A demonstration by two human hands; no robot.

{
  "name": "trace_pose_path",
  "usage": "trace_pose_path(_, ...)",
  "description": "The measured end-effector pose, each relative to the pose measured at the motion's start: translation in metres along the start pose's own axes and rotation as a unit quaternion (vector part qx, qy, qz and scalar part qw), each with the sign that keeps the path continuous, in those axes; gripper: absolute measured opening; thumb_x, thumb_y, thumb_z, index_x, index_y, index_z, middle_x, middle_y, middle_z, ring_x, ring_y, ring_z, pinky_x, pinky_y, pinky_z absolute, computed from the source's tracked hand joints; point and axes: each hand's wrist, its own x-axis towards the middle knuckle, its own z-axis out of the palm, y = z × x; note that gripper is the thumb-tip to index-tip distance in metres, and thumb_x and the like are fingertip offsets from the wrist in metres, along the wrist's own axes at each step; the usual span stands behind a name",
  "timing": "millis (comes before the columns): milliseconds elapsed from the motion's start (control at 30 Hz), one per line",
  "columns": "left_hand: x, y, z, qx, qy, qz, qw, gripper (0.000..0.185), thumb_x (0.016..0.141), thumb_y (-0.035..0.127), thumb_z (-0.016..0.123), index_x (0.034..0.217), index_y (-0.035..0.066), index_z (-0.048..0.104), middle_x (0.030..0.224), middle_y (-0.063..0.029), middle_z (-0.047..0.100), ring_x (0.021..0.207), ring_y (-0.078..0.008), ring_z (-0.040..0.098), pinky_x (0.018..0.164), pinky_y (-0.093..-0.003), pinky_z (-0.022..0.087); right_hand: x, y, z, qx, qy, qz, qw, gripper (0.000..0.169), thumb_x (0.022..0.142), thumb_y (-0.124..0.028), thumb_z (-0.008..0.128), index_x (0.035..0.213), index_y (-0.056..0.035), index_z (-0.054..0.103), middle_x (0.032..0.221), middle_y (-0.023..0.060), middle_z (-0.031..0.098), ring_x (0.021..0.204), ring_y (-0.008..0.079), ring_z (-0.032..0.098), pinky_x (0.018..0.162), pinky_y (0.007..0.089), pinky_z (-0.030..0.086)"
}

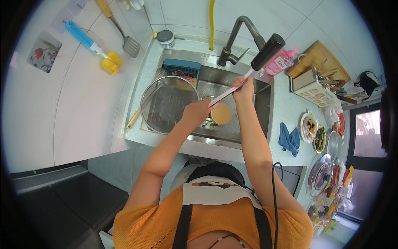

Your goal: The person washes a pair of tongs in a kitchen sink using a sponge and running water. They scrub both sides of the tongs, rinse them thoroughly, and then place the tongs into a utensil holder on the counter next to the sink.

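Observation:
Over a stainless steel sink (217,137), both hands hold a long utensil with a thick black handle (268,52) and a narrow pale pink and white part (225,93). My right hand (244,88) grips it just below the black handle. At the lower end, my left hand (198,110) is closed on it. A round tan disc (221,113) appears beside my left fingers; I cannot tell what it is or whether it is attached. Left of that hand lies a large see-through disc with a metal rim (143,112), over the sink's left part.
A grey faucet (228,46) rises behind the sink. A blue-green basket (182,64) sits at back left. To the right are a pink bottle (278,62), a utensil holder (315,88), a blue cloth (289,140) and plated food (309,127). A yellow-handled tool (133,119) juts over the left counter.

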Motion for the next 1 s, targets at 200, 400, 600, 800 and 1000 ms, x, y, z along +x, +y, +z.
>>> trace_pose_path(200,-0.002,-0.003,0.002,-0.115,-0.067,-0.025,0.991,0.031,0.085,0.034,0.052,0.091,0.004,0.049,0.078,-0.0179,0.06,0.075,-0.0376,0.059,0.063,-0.0451,0.044,-0.014,0.009,-0.011,-0.001,-0.126,0.069,0.99,0.035,0.091,-0.036,0.034,0.063,-0.0139,0.037,0.052,-0.0027,0.03,0.043,0.0105,0.029,0.039,0.0254,0.027)
trace_pose_path(400,-0.03,-0.039,0.002,-0.196,-0.044,-0.129,0.971,0.03,0.085,0.031,0.053,0.095,0.003,0.053,0.082,-0.0214,0.06,0.079,-0.0397,0.057,0.065,-0.0435,0.044,-0.023,0.055,-0.034,-0.132,-0.055,0.126,0.982,0.027,0.091,-0.033,0.04,0.094,-0.009,0.051,0.077,0.0019,0.052,0.069,0.0122,0.049,0.06,0.0237,0.042)
trace_pose_path(600,-0.089,-0.087,-0.012,-0.227,0.079,-0.229,0.943,0.025,0.082,0.024,0.058,0.093,0.002,0.056,0.077,-0.0203,0.059,0.073,-0.0351,0.059,0.063,-0.0392,0.044,-0.062,0.107,-0.063,-0.604,-0.193,0.106,0.766,0.038,0.084,-0.025,0.056,0.11,0.0014,0.046,0.087,0.0104,0.06,0.077,0.0179,0.06,0.064,0.0257,0.05)
trace_pose_path(800,-0.126,-0.103,-0.027,-0.206,0.155,-0.238,0.937,0.021,0.083,0.022,0.058,0.09,0.002,0.057,0.07,-0.0089,0.057,0.066,-0.0154,0.052,0.06,-0.0307,0.042,-0.064,0.144,-0.073,-0.619,-0.15,0.142,0.757,0.042,0.077,-0.012,0.056,0.111,0.0069,0.043,0.093,0.0214,0.06,0.071,0.0267,0.065,0.055,0.0354,0.056)
trace_pose_path(1000,-0.127,-0.116,-0.023,-0.302,0.165,-0.265,0.901,0.015,0.085,0.019,0.057,0.086,0.004,0.054,0.06,0.0023,0.047,0.051,-0.0071,0.041,0.045,-0.0236,0.033,-0.083,0.098,-0.057,-0.6,-0.171,0.177,0.761,0.022,0.078,-0.009,0.05,0.096,0.0031,0.053,0.072,0.0158,0.062,0.053,0.0218,0.061,0.043,0.0308,0.051)
